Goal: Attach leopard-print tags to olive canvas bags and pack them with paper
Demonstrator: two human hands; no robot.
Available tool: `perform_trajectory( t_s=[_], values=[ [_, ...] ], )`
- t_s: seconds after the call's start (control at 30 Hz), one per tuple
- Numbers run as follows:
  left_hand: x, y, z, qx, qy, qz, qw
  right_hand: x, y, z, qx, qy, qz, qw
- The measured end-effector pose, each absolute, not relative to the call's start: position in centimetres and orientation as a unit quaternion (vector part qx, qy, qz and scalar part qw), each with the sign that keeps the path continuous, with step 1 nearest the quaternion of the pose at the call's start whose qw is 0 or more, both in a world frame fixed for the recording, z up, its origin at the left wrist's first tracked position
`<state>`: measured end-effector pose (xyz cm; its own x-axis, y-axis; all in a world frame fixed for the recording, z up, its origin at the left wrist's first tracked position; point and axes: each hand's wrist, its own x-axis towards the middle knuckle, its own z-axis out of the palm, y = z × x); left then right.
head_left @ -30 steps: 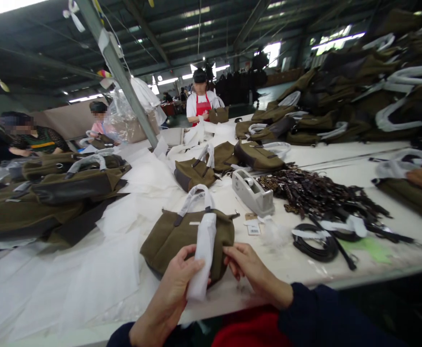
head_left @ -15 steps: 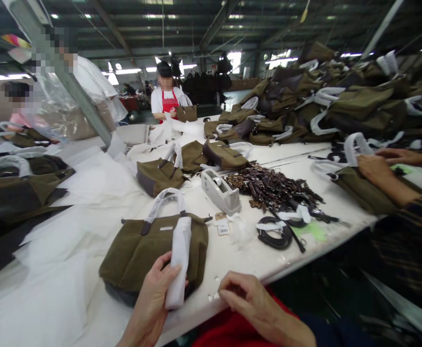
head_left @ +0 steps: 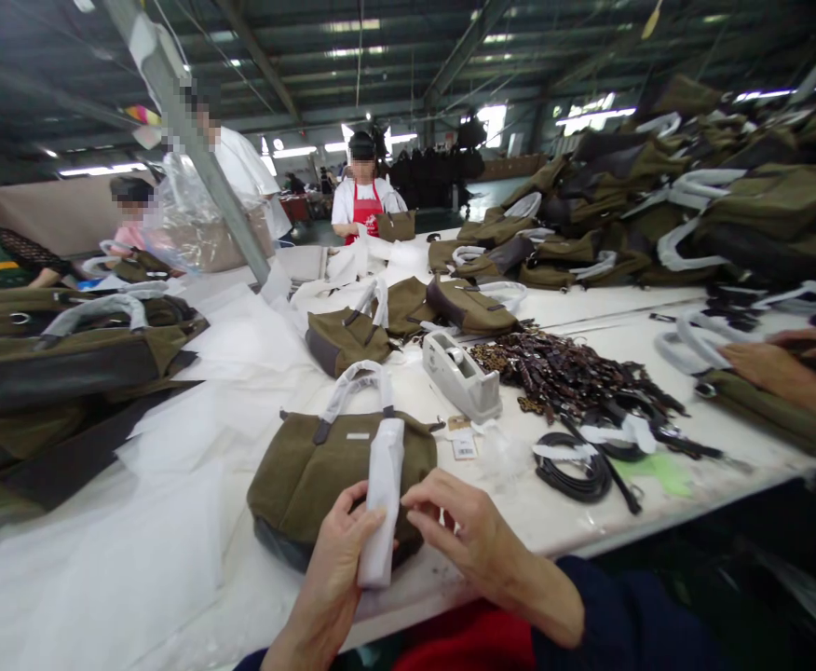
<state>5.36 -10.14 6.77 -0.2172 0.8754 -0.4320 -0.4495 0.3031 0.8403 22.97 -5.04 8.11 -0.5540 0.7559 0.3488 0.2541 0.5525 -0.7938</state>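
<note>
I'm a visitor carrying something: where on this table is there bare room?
Bare white tabletop shows toward the front edge, between the nearest olive fabric handbag and the coiled black strap, and behind the heap of brown straps, before the piled olive bags. Crowded: left, under thin white sheets; middle, around the grey plastic tape dispenser.

Dark navy sleeve [head_left: 618,610] behind bare right grip [head_left: 476,529]; navy cuff edge [head_left: 251,662] behind bare left grip [head_left: 338,554]; red cloth [head_left: 468,643] below.
</note>
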Motion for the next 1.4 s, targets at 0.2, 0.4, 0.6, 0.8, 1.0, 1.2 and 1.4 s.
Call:
perform_trajectory(
  t_s=[0.2,0.4,0.6,0.8,1.0,1.2,1.4],
  values=[
    [5.0,-10.0,5.3,0.183,0.553,0.568,0.581,30.0,6.1,9.8,-0.507,-0.679,0.274,0.455],
    [5.0,-10.0,4.7,0.175,0.540,0.579,0.585,33.4,14.6,8.8,-0.582,-0.679,0.312,0.319],
    [5.0,-10.2,5.9,0.172,0.533,0.575,0.596,32.3,15.3,8.3,-0.577,-0.647,0.400,0.297],
    [5.0,-10.3,6.4,0.176,0.530,0.573,0.600,31.7,14.7,8.8,-0.575,-0.605,0.425,0.350],
    [5.0,-10.3,6.1,0.174,0.534,0.572,0.597,33.1,11.8,9.3,-0.547,-0.568,0.447,0.422],
    [4.9,-10.2,6.0,0.167,0.534,0.571,0.601,33.9,9.8,6.0,-0.533,-0.445,0.572,0.437],
    [4.9,-10.5,6.0,0.167,0.524,0.576,0.605,32.0,9.0,5.1,-0.508,-0.384,0.648,0.419]
  ],
)
